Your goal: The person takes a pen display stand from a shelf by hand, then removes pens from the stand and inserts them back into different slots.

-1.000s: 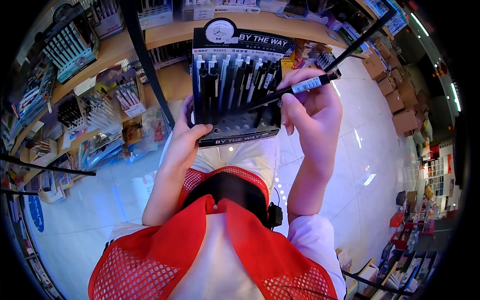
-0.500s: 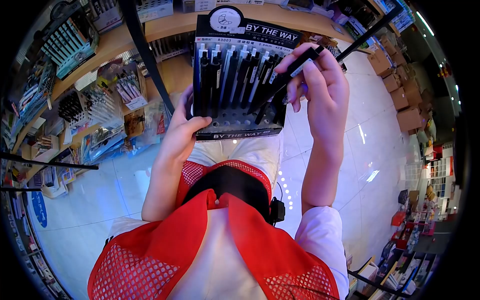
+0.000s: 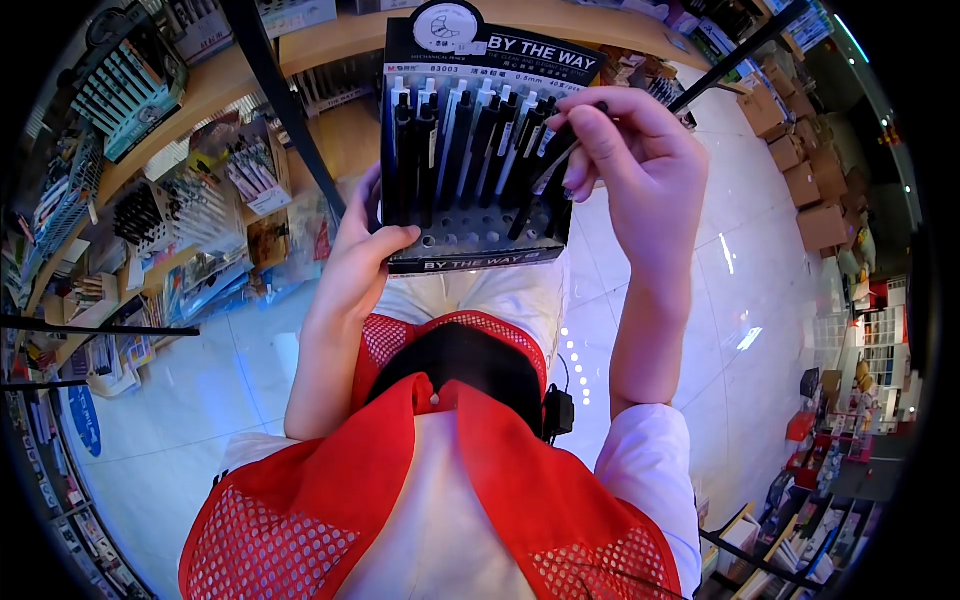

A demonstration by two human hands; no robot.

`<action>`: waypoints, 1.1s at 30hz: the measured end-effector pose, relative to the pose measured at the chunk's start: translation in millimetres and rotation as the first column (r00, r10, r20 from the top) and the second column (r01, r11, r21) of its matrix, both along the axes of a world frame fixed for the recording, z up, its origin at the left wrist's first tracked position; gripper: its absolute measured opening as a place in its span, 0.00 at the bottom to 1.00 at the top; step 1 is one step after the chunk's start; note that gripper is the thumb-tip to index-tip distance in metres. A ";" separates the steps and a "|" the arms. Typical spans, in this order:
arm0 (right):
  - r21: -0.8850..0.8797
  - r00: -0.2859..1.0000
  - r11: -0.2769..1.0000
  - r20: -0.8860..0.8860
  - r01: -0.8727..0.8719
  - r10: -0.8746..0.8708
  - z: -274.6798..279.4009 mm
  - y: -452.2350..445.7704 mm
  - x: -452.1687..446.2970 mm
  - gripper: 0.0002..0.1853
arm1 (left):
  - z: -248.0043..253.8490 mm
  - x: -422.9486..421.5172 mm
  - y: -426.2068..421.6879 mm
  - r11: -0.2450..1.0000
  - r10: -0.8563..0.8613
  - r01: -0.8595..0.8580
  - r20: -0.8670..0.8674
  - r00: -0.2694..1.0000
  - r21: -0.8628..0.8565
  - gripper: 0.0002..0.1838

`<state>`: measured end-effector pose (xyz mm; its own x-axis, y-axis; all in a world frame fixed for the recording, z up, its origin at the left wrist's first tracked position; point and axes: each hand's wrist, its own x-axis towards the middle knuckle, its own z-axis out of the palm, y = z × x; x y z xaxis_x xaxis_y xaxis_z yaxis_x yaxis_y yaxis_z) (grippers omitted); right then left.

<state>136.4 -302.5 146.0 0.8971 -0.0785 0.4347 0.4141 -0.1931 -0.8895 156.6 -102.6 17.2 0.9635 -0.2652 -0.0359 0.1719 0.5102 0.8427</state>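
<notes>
A black display box [image 3: 478,263] lettered "BY THE WAY" is held out in front of my body, its printed header card standing at the back. Black and white mechanical pencils [image 3: 460,140] stand upright in rows in its holes, and several front holes are bare. My left hand [image 3: 362,250] grips the box's left side, thumb over the lower front corner. Above the right end of the box, my right hand [image 3: 645,150] pinches a dark mechanical pencil [image 3: 556,165] between thumb and fingers. That pencil slants down toward the holes; whether its tip touches one I cannot tell.
Wooden shelves [image 3: 345,45] with pen displays curve around the back and left. A pen rack [image 3: 130,95] stands upper left. Dark metal bars [image 3: 275,90] cross in front of the shelves. Cardboard boxes [image 3: 820,225] are stacked at the right beyond the tiled floor [image 3: 730,300].
The pencil in my right hand has turned and its upper end has come lower, closer to the box. My right hand has rotated slightly. My left hand keeps its hold on the box.
</notes>
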 end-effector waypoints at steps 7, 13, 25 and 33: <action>-0.064 0.998 0.996 0.038 0.058 -0.056 -11.1 14.5 -1.1 0.05 | -1.7 1.1 0.6 0.999 0.029 -0.030 0.034 0.999 0.030 0.43; -0.109 0.993 0.988 0.057 0.113 -0.107 -15.5 18.8 4.1 0.05 | -3.1 0.6 0.2 0.999 0.041 -0.043 0.052 0.998 0.033 0.42; -0.658 0.926 0.713 0.376 0.244 0.030 -4.5 5.4 29.4 0.08 | -1.7 2.4 2.6 0.997 0.073 -0.073 0.013 0.997 0.002 0.42; -0.773 0.961 0.626 0.240 0.102 0.140 13.8 -3.3 31.5 0.06 | -0.7 0.9 1.4 0.992 0.124 -0.124 0.011 0.992 0.001 0.35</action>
